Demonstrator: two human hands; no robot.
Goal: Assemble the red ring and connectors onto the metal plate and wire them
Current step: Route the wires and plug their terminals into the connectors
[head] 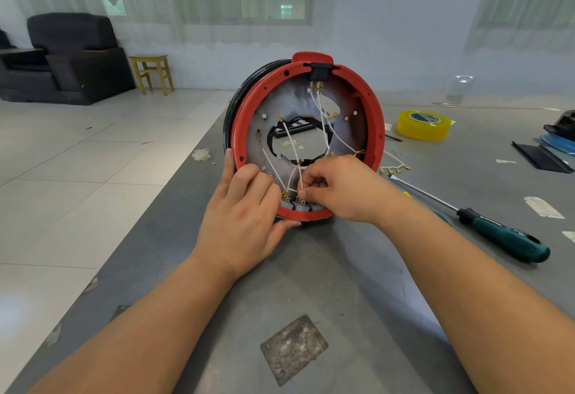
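Head view: the red ring stands on edge on the grey bench, fitted round the metal plate, whose middle has a ragged opening. A black socket sits at the top of the ring, and white wires with brass terminals cross the plate down to grey connectors at the bottom rim. The left hand grips the ring's lower left edge, thumb under the rim and fingers lying on the plate. The right hand pinches a white wire just above the connectors (fingertips curled tight). To the right lie a loose wire bundle, a green-handled screwdriver and a yellow tape roll, well apart from the ring.
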